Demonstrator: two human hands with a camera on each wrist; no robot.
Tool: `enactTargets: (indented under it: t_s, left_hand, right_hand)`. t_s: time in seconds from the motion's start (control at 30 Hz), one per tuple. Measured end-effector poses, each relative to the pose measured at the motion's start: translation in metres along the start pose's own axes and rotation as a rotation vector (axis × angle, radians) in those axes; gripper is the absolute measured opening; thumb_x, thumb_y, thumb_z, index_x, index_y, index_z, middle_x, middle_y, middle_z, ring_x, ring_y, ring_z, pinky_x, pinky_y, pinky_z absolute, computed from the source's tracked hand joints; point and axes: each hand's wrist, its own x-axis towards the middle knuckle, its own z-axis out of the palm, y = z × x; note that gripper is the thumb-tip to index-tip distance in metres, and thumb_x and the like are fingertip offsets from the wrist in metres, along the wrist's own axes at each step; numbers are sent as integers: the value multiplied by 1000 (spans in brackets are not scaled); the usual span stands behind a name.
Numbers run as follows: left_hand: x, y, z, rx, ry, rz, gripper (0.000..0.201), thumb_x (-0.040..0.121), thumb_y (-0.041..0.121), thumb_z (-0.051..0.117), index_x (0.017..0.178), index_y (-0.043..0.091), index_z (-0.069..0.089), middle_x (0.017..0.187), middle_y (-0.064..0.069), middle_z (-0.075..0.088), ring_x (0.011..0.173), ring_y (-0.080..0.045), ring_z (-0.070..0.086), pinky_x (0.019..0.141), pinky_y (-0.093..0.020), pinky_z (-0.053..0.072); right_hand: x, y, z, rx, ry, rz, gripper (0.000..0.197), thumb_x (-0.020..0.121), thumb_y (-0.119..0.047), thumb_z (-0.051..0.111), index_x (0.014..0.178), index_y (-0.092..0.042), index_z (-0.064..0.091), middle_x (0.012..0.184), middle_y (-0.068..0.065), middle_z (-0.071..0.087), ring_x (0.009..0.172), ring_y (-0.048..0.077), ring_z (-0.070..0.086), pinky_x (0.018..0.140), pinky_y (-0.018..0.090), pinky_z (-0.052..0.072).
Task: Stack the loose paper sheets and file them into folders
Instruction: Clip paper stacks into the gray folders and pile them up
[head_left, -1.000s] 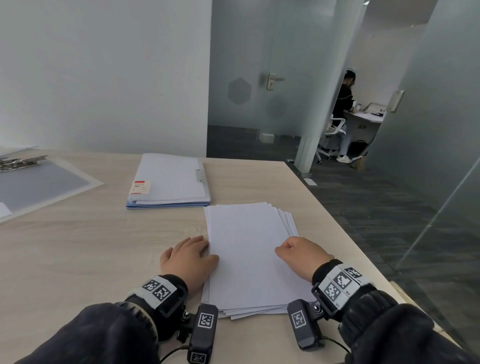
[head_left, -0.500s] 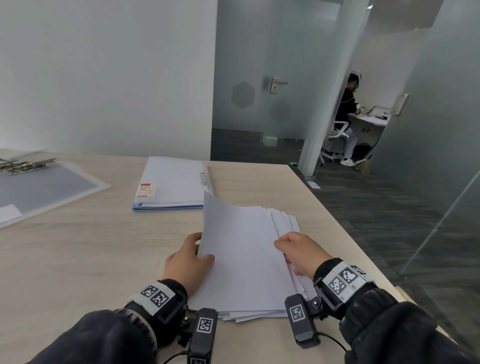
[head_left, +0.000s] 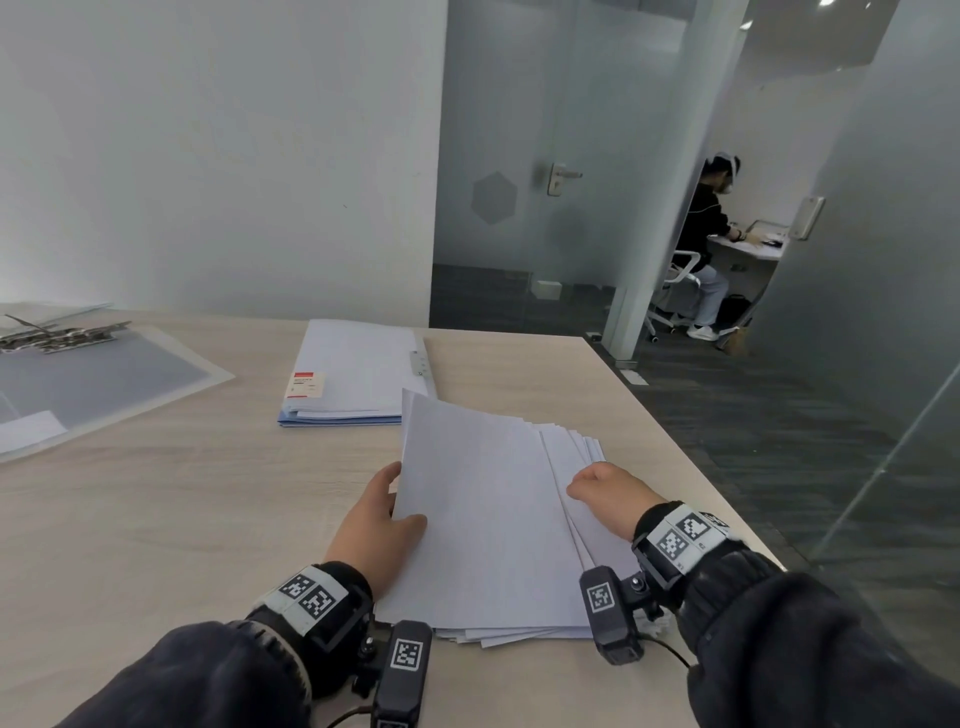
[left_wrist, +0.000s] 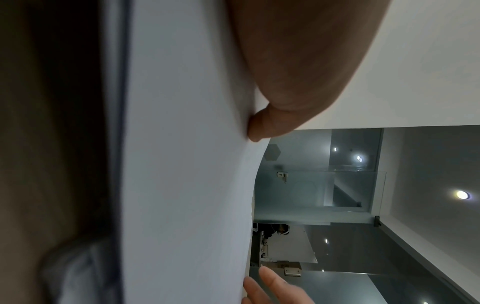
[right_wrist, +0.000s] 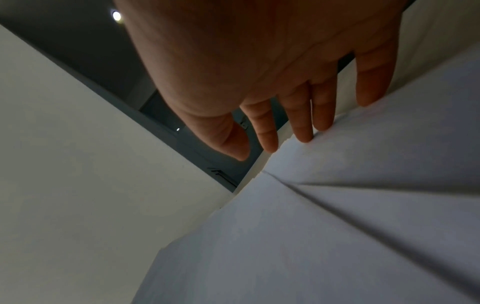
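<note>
Where a second ago the paper stack (head_left: 498, 525) lay flat under both hands, the head view now shows its left edge raised off the table (head_left: 156, 519) and tilted toward the right. The left hand (head_left: 371, 525) grips that raised edge, thumb on top of the uppermost sheet and fingers behind it. The right hand (head_left: 608, 493) sits on the fanned right side of the stack, knuckles up, fingers bent down onto the sheets. One loose stack is in view; its sheets are too many and too close to count. Two folders lie on the table: a closed blue folder (head_left: 358, 374) just beyond the stack, with a red-and-white label, and an open clear folder (head_left: 93, 384) well off to the left with a metal clip. Beyond the glass, one person (head_left: 701, 228) sits at a desk.

From the left wrist, the thumb (left_wrist: 262, 127) presses against the lifted sheets (left_wrist: 187, 164), which stand nearly on edge; the right hand's fingertips (left_wrist: 270, 281) show past their far edge.

From the right wrist, four fingers (right_wrist: 301, 123) are spread slightly with their tips on the sheets' (right_wrist: 337, 226) edge, thumb free.
</note>
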Motion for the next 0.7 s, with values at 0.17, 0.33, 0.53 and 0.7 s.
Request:
enactTargets:
  t_s: [0.17, 0.33, 0.53, 0.7]
  left_hand:
    - [1, -2, 0, 31, -1, 6, 70, 88, 11, 57, 149, 37, 36, 108, 15, 72, 86, -7, 72, 68, -23, 53]
    - [2, -2, 0, 60, -13, 12, 70, 89, 13, 56, 150, 37, 35, 109, 15, 71, 87, -5, 70, 66, -20, 49]
    - [4, -3, 2, 84, -16, 28, 69, 88, 15, 55, 148, 40, 35, 110, 15, 71, 89, -6, 71, 73, -24, 54]
    - [7, -7, 2, 108, -20, 29, 70, 86, 17, 55, 148, 43, 35, 111, 17, 71, 91, -7, 70, 82, -31, 57]
  right_hand:
    - [20, 0, -6, -104, 42, 26, 25, 95, -20, 54, 119, -14, 57, 119, 6, 61, 110, 25, 59, 94, 33, 46]
    - [33, -4, -1, -174, 21, 17, 40, 94, -18, 59, 133, -15, 53, 123, 5, 57, 108, 24, 57, 93, 29, 46]
    - [46, -8, -1, -193, 14, 8, 46, 94, -19, 59, 138, -17, 51, 131, 9, 58, 114, 26, 58, 95, 29, 46]
    - [56, -8, -1, -194, 23, 20, 51, 93, -22, 61, 141, -18, 47, 137, 10, 54, 115, 26, 57, 93, 29, 44]
